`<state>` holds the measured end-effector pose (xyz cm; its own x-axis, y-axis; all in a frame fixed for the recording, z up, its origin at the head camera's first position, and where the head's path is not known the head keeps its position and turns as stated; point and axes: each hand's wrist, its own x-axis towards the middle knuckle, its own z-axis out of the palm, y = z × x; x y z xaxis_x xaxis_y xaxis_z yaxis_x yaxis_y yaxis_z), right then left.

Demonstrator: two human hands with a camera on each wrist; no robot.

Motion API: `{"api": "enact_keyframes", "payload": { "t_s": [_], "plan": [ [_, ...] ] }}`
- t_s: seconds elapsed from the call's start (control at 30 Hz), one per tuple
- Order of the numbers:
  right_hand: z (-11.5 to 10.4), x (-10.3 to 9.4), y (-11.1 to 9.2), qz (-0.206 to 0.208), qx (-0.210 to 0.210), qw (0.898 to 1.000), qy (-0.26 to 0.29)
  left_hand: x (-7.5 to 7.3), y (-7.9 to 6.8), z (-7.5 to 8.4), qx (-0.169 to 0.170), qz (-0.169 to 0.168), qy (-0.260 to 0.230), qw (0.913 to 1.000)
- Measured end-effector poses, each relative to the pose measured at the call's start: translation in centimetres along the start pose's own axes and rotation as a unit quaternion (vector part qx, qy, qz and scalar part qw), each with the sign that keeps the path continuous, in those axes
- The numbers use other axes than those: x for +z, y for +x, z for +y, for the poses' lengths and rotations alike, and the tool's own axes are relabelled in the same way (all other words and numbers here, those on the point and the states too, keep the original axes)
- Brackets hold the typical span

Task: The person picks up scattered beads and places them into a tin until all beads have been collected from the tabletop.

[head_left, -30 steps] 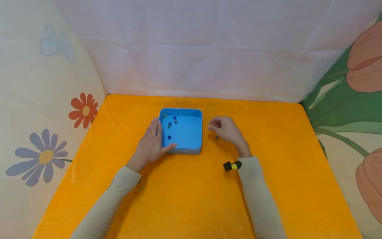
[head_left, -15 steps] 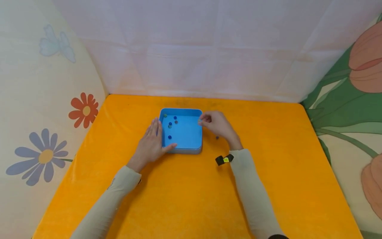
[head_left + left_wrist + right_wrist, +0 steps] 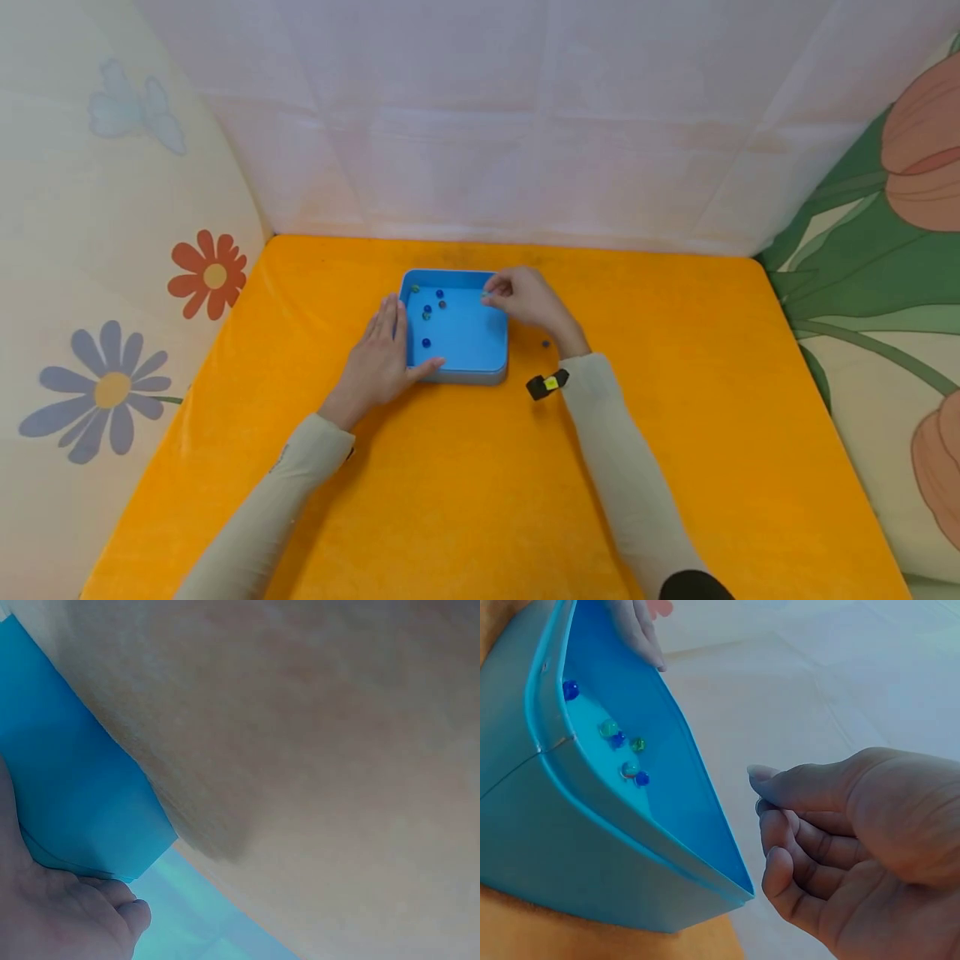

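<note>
A square blue box (image 3: 468, 377) stands on the orange table, with several glass marbles (image 3: 426, 342) scattered over the left part of its floor. My left hand (image 3: 375, 367) lies against the box's left side with fingers straight, its thumb touching the front rim. Above the box's right rim, my right hand (image 3: 528, 298) pinches a small marble (image 3: 760, 806) between thumb and index finger; in the right wrist view the fingers mostly cover it. One dark marble (image 3: 545, 343) rests on the table to the right of the box. In the left wrist view, skin fills most of the picture.
An orange cloth (image 3: 465, 483) covers the table. Behind it hangs a pale curtain (image 3: 480, 125), and flower-printed cloth (image 3: 112, 250) stands at both sides. A black wrist camera (image 3: 547, 383) sticks out from the right sleeve.
My right hand has moved left and away from me with the marble, from beside the box to over its right rim. The left hand and the box stay put.
</note>
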<state>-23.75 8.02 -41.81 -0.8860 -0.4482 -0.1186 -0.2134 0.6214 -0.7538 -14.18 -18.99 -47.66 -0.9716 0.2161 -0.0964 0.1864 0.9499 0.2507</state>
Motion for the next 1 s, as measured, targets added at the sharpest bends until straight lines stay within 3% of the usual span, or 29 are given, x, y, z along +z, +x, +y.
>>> {"api": "enact_keyframes", "payload": {
  "t_s": [0.63, 1.0],
  "plan": [
    [-1.1, 1.4, 3.1, -0.027, 0.023, 0.999, 0.014, 0.0, -0.3, -0.1, -0.002, 0.002, 0.005, 1.0],
    [-1.6, 2.4, 4.4, -0.024, 0.01, 0.999, 0.021, 0.2, -0.4, -0.2, 0.008, 0.009, 0.008, 0.9999]
  ]
}}
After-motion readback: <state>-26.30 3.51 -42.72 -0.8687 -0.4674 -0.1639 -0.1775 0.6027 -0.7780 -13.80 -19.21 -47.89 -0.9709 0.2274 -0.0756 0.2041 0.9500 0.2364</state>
